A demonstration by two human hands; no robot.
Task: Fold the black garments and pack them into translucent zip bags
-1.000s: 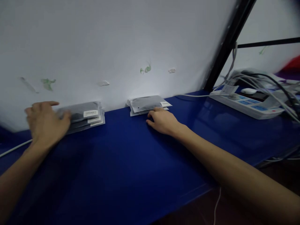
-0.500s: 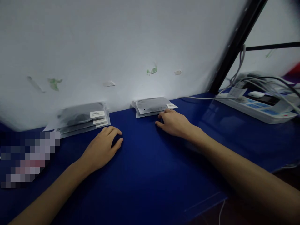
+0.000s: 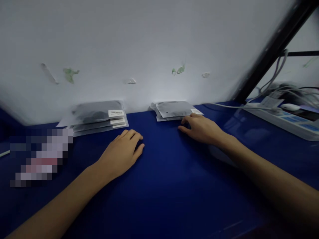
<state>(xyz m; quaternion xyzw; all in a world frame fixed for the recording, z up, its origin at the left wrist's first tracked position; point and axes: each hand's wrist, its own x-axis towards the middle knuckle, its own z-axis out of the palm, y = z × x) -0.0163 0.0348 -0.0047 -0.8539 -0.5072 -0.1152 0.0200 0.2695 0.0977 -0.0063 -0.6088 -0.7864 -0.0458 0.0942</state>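
Observation:
My left hand (image 3: 122, 152) rests on the blue table (image 3: 154, 186), its thumb and fingers apart and nothing in it. Beyond it, against the wall, lies a stack of grey plastic packets (image 3: 97, 113) with white barcode labels. My right hand (image 3: 200, 127) is also on the table, fingers loosely curved and thumb apart, empty. Its fingertips are close to the front edge of a smaller pile of grey packets (image 3: 174, 109); whether they touch it I cannot tell. A white label shows at that pile's right corner.
A white power strip (image 3: 294, 124) with tangled cables stands at the right, behind a slanted black frame post (image 3: 269, 49). One white cable (image 3: 224, 105) runs along the wall. A pixelated item (image 3: 45, 156) lies at the left. The white wall (image 3: 154, 39) closes off the back.
The whole view has shifted, so hands and packets appear farther right. Both hands keep nearly the same pose and place by the packets.

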